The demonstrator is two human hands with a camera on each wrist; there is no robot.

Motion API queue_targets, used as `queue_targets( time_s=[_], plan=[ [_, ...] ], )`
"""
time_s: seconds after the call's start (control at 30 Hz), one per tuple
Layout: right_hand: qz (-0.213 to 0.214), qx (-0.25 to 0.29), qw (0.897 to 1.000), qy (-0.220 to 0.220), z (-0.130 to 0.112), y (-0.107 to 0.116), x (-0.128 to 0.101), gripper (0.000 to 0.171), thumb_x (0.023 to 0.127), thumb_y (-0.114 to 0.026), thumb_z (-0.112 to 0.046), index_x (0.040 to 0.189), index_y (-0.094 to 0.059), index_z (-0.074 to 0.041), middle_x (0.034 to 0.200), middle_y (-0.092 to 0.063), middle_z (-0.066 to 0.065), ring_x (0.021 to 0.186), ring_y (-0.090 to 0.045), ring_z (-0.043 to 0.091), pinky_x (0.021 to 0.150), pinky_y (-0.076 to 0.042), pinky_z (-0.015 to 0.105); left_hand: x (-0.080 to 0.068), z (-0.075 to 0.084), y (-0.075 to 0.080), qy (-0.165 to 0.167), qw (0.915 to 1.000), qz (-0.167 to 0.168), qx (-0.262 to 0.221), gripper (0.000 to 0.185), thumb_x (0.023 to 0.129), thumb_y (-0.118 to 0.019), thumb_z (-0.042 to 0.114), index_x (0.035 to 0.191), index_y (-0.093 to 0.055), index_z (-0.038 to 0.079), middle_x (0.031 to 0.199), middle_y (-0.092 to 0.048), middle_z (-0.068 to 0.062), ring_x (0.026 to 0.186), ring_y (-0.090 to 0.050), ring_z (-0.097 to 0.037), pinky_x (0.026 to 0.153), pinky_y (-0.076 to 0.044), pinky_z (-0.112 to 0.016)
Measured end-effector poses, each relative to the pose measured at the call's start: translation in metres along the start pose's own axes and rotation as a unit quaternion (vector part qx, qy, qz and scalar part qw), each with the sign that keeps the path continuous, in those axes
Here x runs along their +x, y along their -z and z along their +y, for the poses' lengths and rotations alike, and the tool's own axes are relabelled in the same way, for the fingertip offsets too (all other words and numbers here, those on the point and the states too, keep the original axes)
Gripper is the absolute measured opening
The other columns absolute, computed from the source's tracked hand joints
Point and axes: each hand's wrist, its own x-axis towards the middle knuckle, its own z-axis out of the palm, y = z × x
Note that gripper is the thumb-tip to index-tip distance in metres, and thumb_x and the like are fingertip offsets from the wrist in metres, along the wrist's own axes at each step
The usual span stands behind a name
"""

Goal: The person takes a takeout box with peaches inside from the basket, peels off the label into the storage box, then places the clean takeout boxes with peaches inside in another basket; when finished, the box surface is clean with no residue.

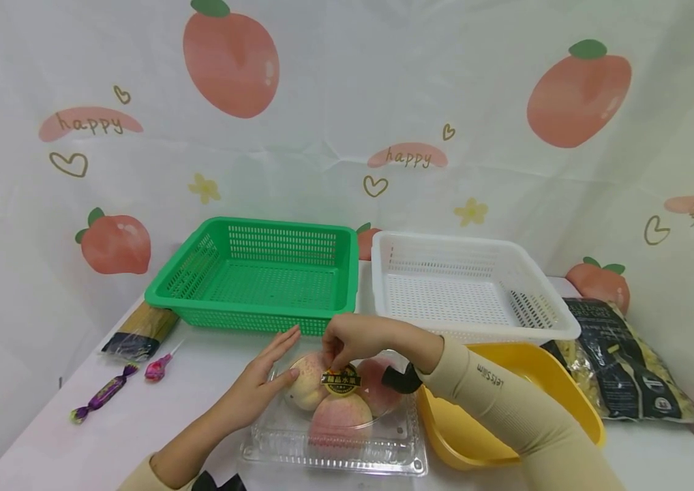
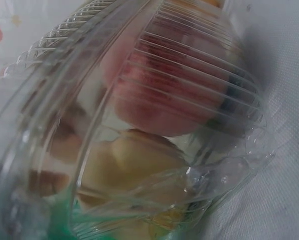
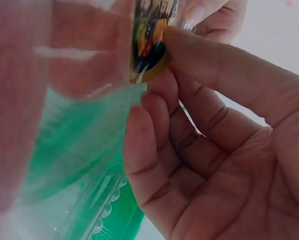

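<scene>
A clear plastic clamshell box point(image 1: 384, 447) holds several peaches point(image 1: 339, 417) and lies at the front middle of the table. On its lid is a round black and gold sticker point(image 1: 341, 380). My right hand point(image 1: 356, 339) is over the lid with fingers curled, and its thumb and forefinger pinch the sticker's edge, as the right wrist view shows close up. My left hand point(image 1: 255, 389) lies with fingers extended against the box's left side, the thumb reaching over the lid. In the left wrist view, a peach point(image 2: 169, 80) shows through the ribbed clear wall.
Behind the box stand a green basket point(image 1: 255, 317) and a white basket point(image 1: 476, 327). A yellow basin point(image 1: 454, 429) is just right of it, beside a dark food bag point(image 1: 635, 368). To the left lie a lollipop point(image 1: 157, 369), a purple-wrapped candy point(image 1: 104, 393) and a noodle packet point(image 1: 141, 331).
</scene>
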Motion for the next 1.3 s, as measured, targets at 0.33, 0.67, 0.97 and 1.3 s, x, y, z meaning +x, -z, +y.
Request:
queue_targets(
  time_s=[0.33, 0.67, 0.97, 1.3],
  plan=[
    [0.001, -0.009, 1.000, 0.007, 0.0007, -0.0002, -0.0022, 0.007, 0.083, -0.067, -0.004, 0.078, -0.066, -0.001, 0.070, -0.062, 0.000, 0.062, -0.051, -0.002, 0.059, -0.046, 0.011, 0.0001, -0.0008, -0.0001, -0.004, 1.0000, 0.000, -0.002, 0.060, 0.095, -0.054, 0.023, 0.145, -0.029, 0.002, 0.155, -0.020, -0.012, 0.143, -0.009, -0.040, 0.107, -0.014, -0.068],
    [-0.019, -0.022, 0.999, 0.019, 0.0035, 0.0015, -0.0025, 0.007, 0.086, -0.064, -0.006, 0.081, -0.063, -0.002, 0.074, -0.062, 0.000, 0.066, -0.051, -0.003, 0.062, -0.046, 0.010, 0.0001, 0.0003, -0.0003, -0.006, 1.0000, 0.001, 0.002, 0.060, 0.094, -0.054, 0.021, 0.145, -0.029, 0.002, 0.155, -0.020, -0.013, 0.142, -0.010, -0.040, 0.106, -0.015, -0.068],
    [-0.029, -0.024, 0.999, 0.029, 0.0015, 0.0032, -0.0061, 0.007, 0.087, -0.063, -0.005, 0.082, -0.060, -0.002, 0.075, -0.059, -0.001, 0.067, -0.049, -0.003, 0.063, -0.045, 0.011, 0.0000, 0.0001, -0.0002, -0.001, 1.0000, -0.004, -0.001, 0.060, 0.095, -0.053, 0.022, 0.146, -0.028, 0.002, 0.155, -0.019, -0.012, 0.143, -0.009, -0.040, 0.106, -0.015, -0.068],
    [-0.026, -0.002, 0.999, 0.040, 0.0016, 0.0028, -0.0082, 0.005, 0.085, -0.065, -0.002, 0.089, -0.061, 0.000, 0.083, -0.066, 0.006, 0.073, -0.058, 0.000, 0.067, -0.050, 0.012, 0.0001, -0.0016, -0.0004, -0.005, 1.0000, 0.000, 0.000, 0.059, 0.095, -0.053, 0.022, 0.145, -0.029, 0.003, 0.155, -0.020, -0.012, 0.142, -0.010, -0.040, 0.106, -0.017, -0.068]
  ],
)
